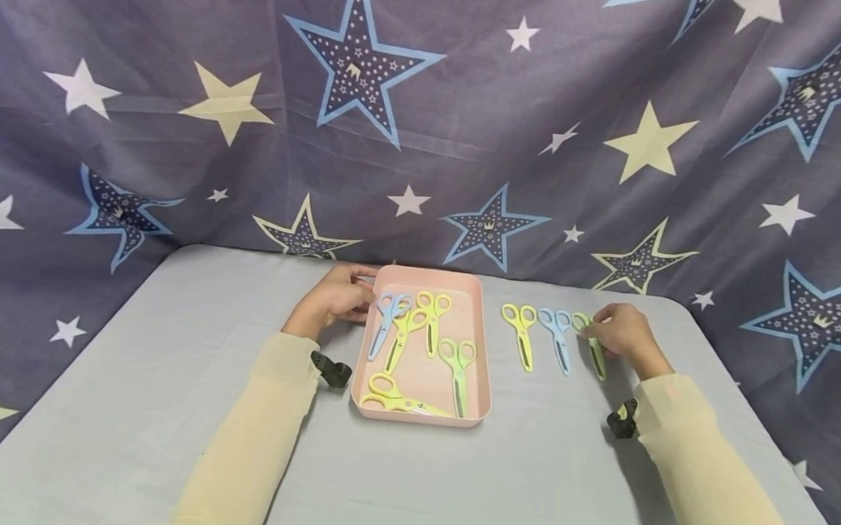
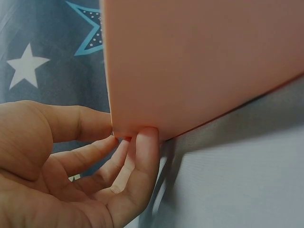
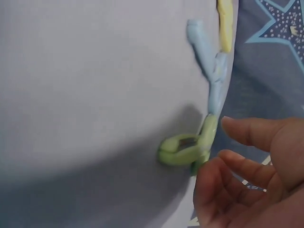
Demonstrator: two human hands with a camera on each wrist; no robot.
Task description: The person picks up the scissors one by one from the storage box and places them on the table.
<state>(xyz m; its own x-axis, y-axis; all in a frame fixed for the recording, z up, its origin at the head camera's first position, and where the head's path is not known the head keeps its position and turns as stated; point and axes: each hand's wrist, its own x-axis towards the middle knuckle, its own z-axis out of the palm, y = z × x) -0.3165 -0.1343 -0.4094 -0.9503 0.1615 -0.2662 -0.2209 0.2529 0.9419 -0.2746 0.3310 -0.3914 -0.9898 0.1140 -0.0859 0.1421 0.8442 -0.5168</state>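
Observation:
My left hand [image 1: 341, 293] holds the far left corner of a pink tray [image 1: 485, 356], fingertips against its outer wall [image 2: 199, 61]. In the tray lie blue scissors [image 1: 385, 325], several yellow scissors [image 1: 431, 320] and light green scissors [image 1: 458, 371]. Right of it, yellow scissors [image 1: 521, 335], blue scissors [image 1: 557, 337] and green scissors [image 1: 597, 358] form a row, blades toward me. Over the green pair's handles is my right hand [image 1: 617, 329]. In the right wrist view its thumb and fingers stand apart, fingertips right beside the green handle [image 3: 178, 154].
A grey cloth-covered table [image 1: 405, 489] carries everything. Behind it hangs a dark curtain [image 1: 474, 120] with star prints, close to the tray's far end. Both wrists wear small black cameras [image 1: 331, 368], the left one near the tray's side.

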